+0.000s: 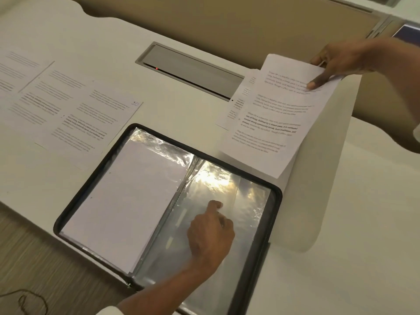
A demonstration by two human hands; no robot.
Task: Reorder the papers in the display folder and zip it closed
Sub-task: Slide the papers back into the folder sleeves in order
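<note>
2 hands: right hand (336,62) pinches a sheet (272,126); left hand (210,235) touches the display folder (250,214), grip unclear.

Folder (277,194) lies open on tabletop (363,223), under left hand (210,233). Loose sheets (75,114) lie left of it and beyond. Right hand (336,62), farther back, holds one sheet (277,123) over more sheets.

White with grey and black print lines on the papers (86,114) and the printed sheet (279,119), plain white on the blank sheet (127,201). Black round the display folder (277,196) rim, silvery with warm glare on its clear sleeve (247,214). Off-white for the table (375,223), grey for the cable flap (188,64) with a red dot (156,68), streaky grey-brown for the floor (34,258).
</note>
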